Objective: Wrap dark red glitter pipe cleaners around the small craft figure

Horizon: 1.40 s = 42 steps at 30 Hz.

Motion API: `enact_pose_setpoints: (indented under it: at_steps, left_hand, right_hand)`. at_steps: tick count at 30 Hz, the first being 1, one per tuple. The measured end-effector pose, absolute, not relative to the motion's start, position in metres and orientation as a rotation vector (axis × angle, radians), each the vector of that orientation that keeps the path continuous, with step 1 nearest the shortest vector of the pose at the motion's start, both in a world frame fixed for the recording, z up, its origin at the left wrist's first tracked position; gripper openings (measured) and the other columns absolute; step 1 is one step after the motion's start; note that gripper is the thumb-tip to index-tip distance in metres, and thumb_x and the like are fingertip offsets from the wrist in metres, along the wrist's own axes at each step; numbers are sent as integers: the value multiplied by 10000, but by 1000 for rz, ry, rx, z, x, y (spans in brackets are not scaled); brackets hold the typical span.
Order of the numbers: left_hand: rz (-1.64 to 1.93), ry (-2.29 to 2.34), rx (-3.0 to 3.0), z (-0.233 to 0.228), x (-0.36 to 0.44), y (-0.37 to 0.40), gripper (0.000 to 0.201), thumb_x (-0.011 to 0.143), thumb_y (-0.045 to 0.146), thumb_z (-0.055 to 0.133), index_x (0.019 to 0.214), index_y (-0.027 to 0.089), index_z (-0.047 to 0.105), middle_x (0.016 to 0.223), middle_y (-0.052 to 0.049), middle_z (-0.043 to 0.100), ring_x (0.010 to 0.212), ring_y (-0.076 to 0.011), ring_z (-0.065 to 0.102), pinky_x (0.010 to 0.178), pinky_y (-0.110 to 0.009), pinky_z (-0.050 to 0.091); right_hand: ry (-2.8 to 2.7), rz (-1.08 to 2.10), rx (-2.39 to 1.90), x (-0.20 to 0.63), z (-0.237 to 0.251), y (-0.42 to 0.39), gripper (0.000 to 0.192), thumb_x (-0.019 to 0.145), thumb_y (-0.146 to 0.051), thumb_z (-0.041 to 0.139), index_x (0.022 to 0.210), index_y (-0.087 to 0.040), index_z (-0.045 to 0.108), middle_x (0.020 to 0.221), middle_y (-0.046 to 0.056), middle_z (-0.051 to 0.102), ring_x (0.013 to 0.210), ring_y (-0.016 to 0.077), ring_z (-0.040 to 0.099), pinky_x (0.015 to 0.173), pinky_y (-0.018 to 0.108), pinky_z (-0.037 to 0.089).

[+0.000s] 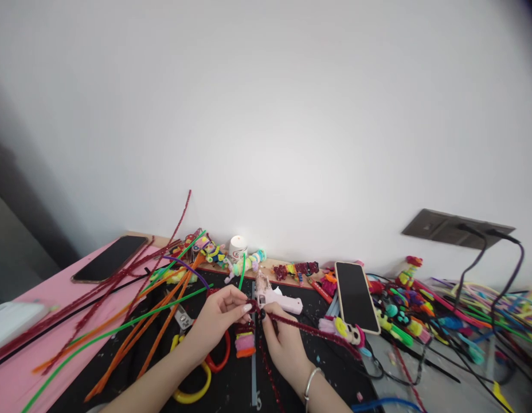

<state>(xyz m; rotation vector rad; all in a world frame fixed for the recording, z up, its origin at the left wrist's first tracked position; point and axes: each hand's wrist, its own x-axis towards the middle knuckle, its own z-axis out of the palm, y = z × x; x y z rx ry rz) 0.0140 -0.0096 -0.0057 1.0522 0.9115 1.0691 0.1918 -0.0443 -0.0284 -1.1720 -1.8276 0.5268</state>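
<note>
My left hand (223, 315) pinches a dark red tinsel pipe cleaner (309, 328) close to its bent part, thumb against forefinger. On the other side of that bend my right hand (286, 347) grips the same strand, and one long piece trails off to the right. Fingertips of both hands nearly meet, partly hiding the bend. Just beyond them lies a pale pink glue gun (287, 302). Below my left fingers rests a small banded pipe-cleaner piece (245, 343) in pink, orange and dark red. Scissors with yellow handles (192, 396) and a red-orange handle (225, 358) lie beside my left forearm.
Orange pipe cleaners (132, 338) and a green one (120, 330) cross the left side. A phone (111, 259) lies on the pink surface (38, 287); another phone (358, 297) lies right. Finished pipe-cleaner figures, a white cup (238, 248) and cables (468, 275) line the wall.
</note>
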Motion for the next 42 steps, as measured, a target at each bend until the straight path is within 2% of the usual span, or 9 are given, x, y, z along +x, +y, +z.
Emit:
enact_pose_setpoints:
  at_steps: [25, 42]
  left_hand:
    - [1065, 915, 1023, -5, 13, -10, 313, 620, 319, 881, 762, 161, 651, 656, 25, 712, 585, -133, 670, 632, -261, 531]
    - [1079, 914, 1055, -7, 12, -7, 260, 631, 291, 852, 760, 166, 664, 637, 16, 718, 598, -149, 676, 650, -275, 533]
  right_hand:
    - [-1791, 464, -1212, 192, -30, -39, 237, 1001, -212, 410, 848, -209, 591, 713, 17, 613, 638, 191, 581, 616, 284, 439]
    - [-1776, 415, -1190, 193, -29, -36, 221, 985, -185, 413, 836, -208, 575, 735, 21, 627, 656, 188, 589, 631, 278, 462]
